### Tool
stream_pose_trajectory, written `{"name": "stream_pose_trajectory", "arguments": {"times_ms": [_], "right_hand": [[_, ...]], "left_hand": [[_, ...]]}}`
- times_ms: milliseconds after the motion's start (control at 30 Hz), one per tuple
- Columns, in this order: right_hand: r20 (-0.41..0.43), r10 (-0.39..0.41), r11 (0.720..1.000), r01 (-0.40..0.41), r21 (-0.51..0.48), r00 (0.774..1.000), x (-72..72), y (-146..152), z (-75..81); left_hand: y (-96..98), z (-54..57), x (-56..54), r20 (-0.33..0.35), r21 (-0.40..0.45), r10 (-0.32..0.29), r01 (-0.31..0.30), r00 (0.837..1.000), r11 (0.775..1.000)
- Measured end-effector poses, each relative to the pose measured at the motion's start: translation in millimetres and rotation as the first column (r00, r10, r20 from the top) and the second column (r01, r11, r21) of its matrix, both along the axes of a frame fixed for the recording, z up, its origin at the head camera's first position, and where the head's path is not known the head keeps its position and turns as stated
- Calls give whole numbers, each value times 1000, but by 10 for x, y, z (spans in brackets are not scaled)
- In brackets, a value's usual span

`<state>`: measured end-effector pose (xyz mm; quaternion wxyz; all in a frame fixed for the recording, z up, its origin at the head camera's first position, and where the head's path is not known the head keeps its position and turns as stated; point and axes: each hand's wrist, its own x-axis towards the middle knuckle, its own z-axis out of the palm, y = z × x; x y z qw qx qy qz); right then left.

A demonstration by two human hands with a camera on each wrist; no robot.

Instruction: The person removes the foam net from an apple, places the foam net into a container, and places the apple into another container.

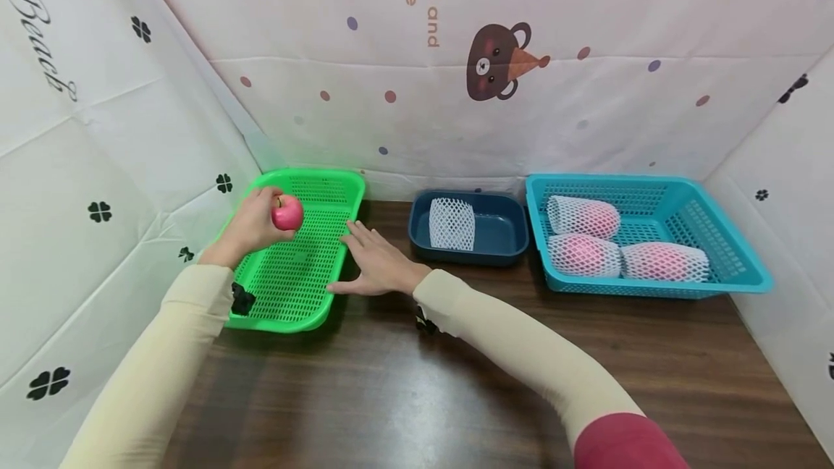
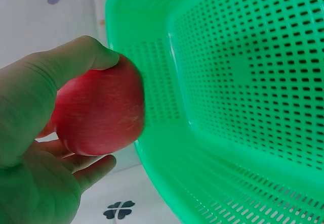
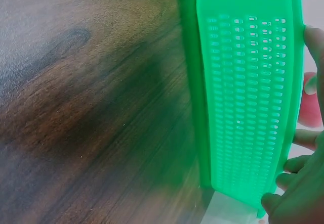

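Apple (image 1: 287, 213), pinkish red with its short stem showing, is held in my left hand (image 1: 250, 223), over the left part of the green plastic basket (image 1: 296, 263), near its far end. My thumb presses on one side of it and my fingers curl round the other; in the left wrist view it overlaps the basket's rim, and I cannot tell how high above it sits. My right hand (image 1: 378, 260) is spread wide, fingers apart and fairly straight, the fingertips touching the basket's right rim, and it grips no fruit.

To the right of that basket, on the dark wood-grain desk (image 1: 391, 389), stands a navy tray (image 1: 502, 234) with a white foam net (image 1: 452, 224) in its left half. Farther right, just beside the tray, is a turquoise basket (image 1: 723, 241) holding three pinkish-red fruits (image 1: 664, 261) in white mesh sleeves: two lie end to end along the near side, and one lies behind the left of these, filling only the right end of its sleeve. Behind everything hangs a pale cloth (image 1: 417, 125) printed with coloured dots and a brown bear (image 1: 491, 67) in a party hat.
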<state>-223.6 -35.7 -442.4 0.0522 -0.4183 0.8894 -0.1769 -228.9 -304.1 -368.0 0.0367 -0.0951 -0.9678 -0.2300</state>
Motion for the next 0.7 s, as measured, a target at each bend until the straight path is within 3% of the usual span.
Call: {"name": "stream_pose_trajectory", "arguments": {"times_ms": [267, 500, 700], "right_hand": [[18, 7, 1000, -7, 2, 1000, 9, 1, 17], [13, -3, 1000, 2, 12, 1000, 1, -1, 15], [12, 3, 1000, -3, 19, 1000, 7, -9, 30]], "left_hand": [[-122, -67, -99, 89, -40, 31, -27, 996, 999], [-191, -110, -158, 98, -103, 84, -74, 992, 992], [-207, -162, -169, 157, -91, 100, -87, 982, 992]]}}
